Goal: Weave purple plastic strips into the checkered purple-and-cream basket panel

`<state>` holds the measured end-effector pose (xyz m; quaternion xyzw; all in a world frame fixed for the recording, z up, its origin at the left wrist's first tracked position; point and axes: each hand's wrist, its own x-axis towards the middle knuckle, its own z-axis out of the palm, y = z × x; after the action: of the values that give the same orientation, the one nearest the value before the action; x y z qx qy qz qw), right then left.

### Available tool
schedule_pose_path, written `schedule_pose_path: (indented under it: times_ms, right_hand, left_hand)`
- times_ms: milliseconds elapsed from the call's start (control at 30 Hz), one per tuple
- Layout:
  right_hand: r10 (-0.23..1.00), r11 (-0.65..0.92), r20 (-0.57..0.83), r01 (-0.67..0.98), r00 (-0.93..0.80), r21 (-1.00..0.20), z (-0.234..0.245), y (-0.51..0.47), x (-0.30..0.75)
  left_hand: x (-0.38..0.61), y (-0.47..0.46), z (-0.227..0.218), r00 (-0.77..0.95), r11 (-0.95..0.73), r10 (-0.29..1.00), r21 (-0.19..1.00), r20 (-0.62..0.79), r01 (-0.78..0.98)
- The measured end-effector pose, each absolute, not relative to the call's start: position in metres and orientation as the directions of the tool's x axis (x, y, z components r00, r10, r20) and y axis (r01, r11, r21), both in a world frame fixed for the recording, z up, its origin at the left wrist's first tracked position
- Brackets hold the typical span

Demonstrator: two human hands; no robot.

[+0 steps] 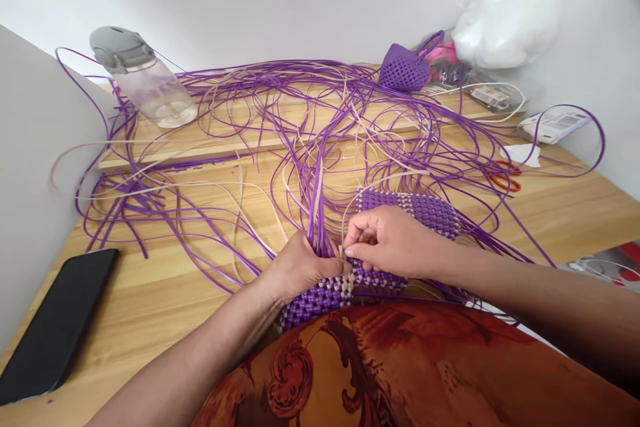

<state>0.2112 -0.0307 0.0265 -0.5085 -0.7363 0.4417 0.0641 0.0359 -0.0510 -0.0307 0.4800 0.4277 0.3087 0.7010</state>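
Note:
A purple and beige woven piece [320, 300] lies at the table's front edge against my body, and its far part [433, 213] shows beyond my right wrist. My left hand [305, 267] is closed on its near part, thumb pressed along the top edge, with a bundle of upright purple strands [316, 207] rising by the fingers. Close beside it, my right hand [380, 240] pinches at the weave with thumb and forefinger. A beige strand [345, 223] runs up from these fingertips. What lies under the left palm is hidden.
Loose purple strands [280, 73] sprawl over the wooden table [165, 320]. At the left are a clear bottle [155, 90] and a black phone [57, 320]. Red-handled scissors [505, 177], a small purple woven item [404, 69] and a white plastic bag [505, 13] are at the right.

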Motion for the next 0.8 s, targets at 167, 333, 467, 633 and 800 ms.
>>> schedule_pose_path:
  times_ms: [167, 333, 467, 633, 800]
  right_hand:
    - [0.781, 0.255, -0.249, 0.656, -0.573, -0.710, 0.032, -0.028, 0.210]
    - [0.712, 0.444, -0.160, 0.614, -0.684, -0.653, 0.037, -0.028, 0.210]
    - [0.656, 0.615, -0.035, 0.560, -0.754, -0.555, 0.036, -0.032, 0.204]
    - [0.688, 0.626, -0.045, 0.624, -0.724, -0.468, 0.036, -0.036, 0.195]
    - [0.710, 0.568, -0.119, 0.663, -0.695, -0.487, 0.049, -0.032, 0.184]
  left_hand:
    - [0.034, -0.050, -0.033, 0.436, 0.362, 0.836, 0.932, -0.333, 0.018]
    - [0.034, -0.050, -0.031, 0.483, 0.330, 0.826, 0.944, -0.289, 0.000]
    - [0.034, -0.049, -0.033, 0.455, 0.295, 0.848, 0.955, -0.274, 0.026]
    - [0.035, -0.049, -0.035, 0.432, 0.267, 0.866, 0.963, -0.253, 0.029]
    - [0.034, -0.049, -0.032, 0.425, 0.170, 0.882, 0.979, -0.201, 0.110]
